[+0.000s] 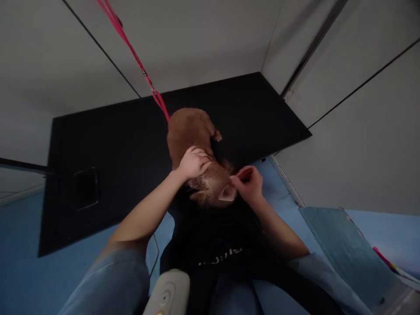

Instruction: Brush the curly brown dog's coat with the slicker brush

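A brown, short-coated dog (188, 131) is on a black table (111, 144), its far end away from me and its near end at the table's front edge, against my black apron (210, 240). My left hand (194, 162) lies over its upper back or neck, fingers curled into the coat. At the dog's near right side, my right hand (250, 183) is closed in a pinch, thumb and fingertips at the edge of a pale patch (229, 191) that looks like the inside of an ear. Anything small between those fingertips is too dim to make out.
A pink-red leash (134, 54) runs taut from above down to the dog's far left side. Grey wall panels (210, 39) stand behind the table. A dark rectangular recess (85, 188) is at the table's left. Below me hangs a pale device (169, 293).
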Available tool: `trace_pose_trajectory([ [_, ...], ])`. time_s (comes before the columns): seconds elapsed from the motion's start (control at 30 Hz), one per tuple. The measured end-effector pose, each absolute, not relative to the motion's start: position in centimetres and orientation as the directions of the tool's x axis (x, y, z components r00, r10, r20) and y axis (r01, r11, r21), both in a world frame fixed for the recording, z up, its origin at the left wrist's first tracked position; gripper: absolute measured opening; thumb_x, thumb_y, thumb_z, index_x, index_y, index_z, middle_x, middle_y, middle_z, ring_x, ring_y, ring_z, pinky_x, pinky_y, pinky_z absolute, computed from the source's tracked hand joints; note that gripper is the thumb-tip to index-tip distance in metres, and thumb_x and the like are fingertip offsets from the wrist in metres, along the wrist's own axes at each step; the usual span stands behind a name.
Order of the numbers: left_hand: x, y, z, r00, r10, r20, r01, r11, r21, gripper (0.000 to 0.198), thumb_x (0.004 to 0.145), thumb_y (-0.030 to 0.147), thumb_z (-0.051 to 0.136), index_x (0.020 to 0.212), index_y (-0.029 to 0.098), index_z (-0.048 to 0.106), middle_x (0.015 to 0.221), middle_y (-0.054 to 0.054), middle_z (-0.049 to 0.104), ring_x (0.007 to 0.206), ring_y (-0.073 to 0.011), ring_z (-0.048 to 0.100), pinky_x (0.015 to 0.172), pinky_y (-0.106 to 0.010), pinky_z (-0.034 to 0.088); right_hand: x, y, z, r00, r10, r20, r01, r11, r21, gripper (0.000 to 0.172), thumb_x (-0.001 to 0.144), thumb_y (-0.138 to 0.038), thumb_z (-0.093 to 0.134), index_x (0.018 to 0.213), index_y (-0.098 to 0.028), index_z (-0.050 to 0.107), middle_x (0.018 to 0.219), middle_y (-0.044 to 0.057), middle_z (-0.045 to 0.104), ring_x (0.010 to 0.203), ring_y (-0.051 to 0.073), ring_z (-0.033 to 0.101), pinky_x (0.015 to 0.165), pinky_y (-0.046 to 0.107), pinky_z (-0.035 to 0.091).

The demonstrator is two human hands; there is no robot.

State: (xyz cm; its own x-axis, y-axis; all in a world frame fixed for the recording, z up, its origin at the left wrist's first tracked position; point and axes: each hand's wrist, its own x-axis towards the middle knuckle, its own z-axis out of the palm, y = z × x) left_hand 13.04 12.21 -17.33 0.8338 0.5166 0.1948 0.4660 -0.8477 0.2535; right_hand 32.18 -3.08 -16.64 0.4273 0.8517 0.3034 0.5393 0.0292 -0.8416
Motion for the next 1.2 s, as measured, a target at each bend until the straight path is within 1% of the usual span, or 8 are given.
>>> trace_pose_trajectory([
  [0.13, 12.7, 13.3, -17.0, 0.869, 0.441, 0.222, 0.405, -0.894, 0.191, 0.035, 0.091, 0.036, 0.043, 0.077, 0.020, 0.072, 0.080, -0.007, 0.070, 0.087, -0.0222, 0.060, 0.093, -0.043, 0.038, 28.3, -3.7, -16.9, -0.187, 0.887, 0.422, 0.689, 0.425, -0.588, 0.018, 0.083, -0.032, 0.063, 0.072, -0.019, 0.058, 0.091, 0.007, 0.071, 0.098, 0.021, 0.063, 0.090, 0.037, 0.048],
  [0.33, 12.7, 13.7, -17.5, 0.883, 0.405, 0.238, 0.383, -0.914, 0.133, 0.038, 0.093, 0.039, 0.042, 0.077, 0.019, 0.070, 0.079, -0.006, 0.069, 0.085, -0.0213, 0.060, 0.090, -0.041, 0.038, 26.4, -7.2, -15.7, -0.776, 0.630, 0.026, 0.558, 0.705, -0.439, 0.023, 0.087, -0.039, 0.062, 0.080, -0.017, 0.067, 0.091, 0.004, 0.071, 0.091, 0.019, 0.063, 0.083, 0.031, 0.049],
  [0.53, 13.5, 14.5, -17.5, 0.877, 0.426, 0.223, 0.414, -0.905, 0.097, 0.040, 0.094, 0.039, 0.041, 0.075, 0.017, 0.068, 0.076, -0.007, 0.068, 0.078, -0.0209, 0.060, 0.080, -0.039, 0.040, 26.9, -5.5, -14.0, -0.673, 0.738, -0.052, 0.718, 0.634, -0.288, 0.023, 0.089, -0.035, 0.059, 0.089, -0.015, 0.072, 0.113, 0.014, 0.065, 0.120, 0.029, 0.050, 0.101, 0.044, 0.039],
  [0.67, 13.7, 14.5, -17.5, 0.871, 0.422, 0.250, 0.416, -0.906, 0.082, 0.040, 0.094, 0.038, 0.041, 0.072, 0.017, 0.066, 0.071, -0.007, 0.066, 0.075, -0.0213, 0.058, 0.078, -0.040, 0.039, 27.6, -4.9, -13.4, -0.710, 0.675, -0.204, 0.699, 0.639, -0.320, 0.025, 0.087, -0.036, 0.060, 0.086, -0.014, 0.072, 0.099, 0.014, 0.068, 0.106, 0.028, 0.058, 0.090, 0.041, 0.047],
  [0.83, 13.4, 14.4, -17.5, 0.858, 0.424, 0.291, 0.413, -0.905, 0.101, 0.042, 0.094, 0.038, 0.041, 0.066, 0.017, 0.063, 0.066, -0.006, 0.064, 0.069, -0.0199, 0.057, 0.073, -0.038, 0.038, 26.6, -3.9, -13.3, -0.725, 0.682, -0.095, 0.670, 0.667, -0.325, 0.023, 0.091, -0.032, 0.057, 0.090, -0.014, 0.072, 0.104, 0.012, 0.067, 0.110, 0.025, 0.056, 0.101, 0.039, 0.041],
  [0.97, 12.4, 14.4, -17.6, 0.843, 0.410, 0.348, 0.393, -0.912, 0.123, 0.043, 0.095, 0.038, 0.039, 0.064, 0.017, 0.061, 0.064, -0.005, 0.062, 0.067, -0.0185, 0.055, 0.072, -0.037, 0.038, 26.1, -5.5, -13.0, -0.821, 0.554, -0.136, 0.555, 0.721, -0.414, 0.024, 0.086, -0.039, 0.063, 0.084, -0.016, 0.071, 0.092, 0.008, 0.068, 0.093, 0.023, 0.061, 0.083, 0.035, 0.050],
  [1.1, 12.1, 14.5, -17.8, 0.831, 0.407, 0.379, 0.394, -0.912, 0.117, 0.043, 0.095, 0.037, 0.039, 0.064, 0.017, 0.060, 0.064, -0.005, 0.062, 0.066, -0.0182, 0.055, 0.071, -0.036, 0.038, 25.6, -4.9, -13.2, -0.755, 0.653, -0.060, 0.627, 0.692, -0.358, 0.021, 0.090, -0.031, 0.056, 0.088, -0.016, 0.070, 0.105, 0.010, 0.067, 0.109, 0.024, 0.055, 0.091, 0.036, 0.046],
  [1.2, 12.5, 14.4, -17.7, 0.852, 0.392, 0.347, 0.379, -0.919, 0.106, 0.043, 0.096, 0.038, 0.039, 0.066, 0.017, 0.061, 0.065, -0.005, 0.062, 0.068, -0.0182, 0.056, 0.072, -0.036, 0.038, 24.8, -4.6, -13.8, -0.850, 0.497, -0.173, 0.521, 0.749, -0.410, 0.021, 0.085, -0.037, 0.064, 0.080, -0.018, 0.070, 0.093, 0.007, 0.069, 0.097, 0.024, 0.058, 0.082, 0.035, 0.048],
])
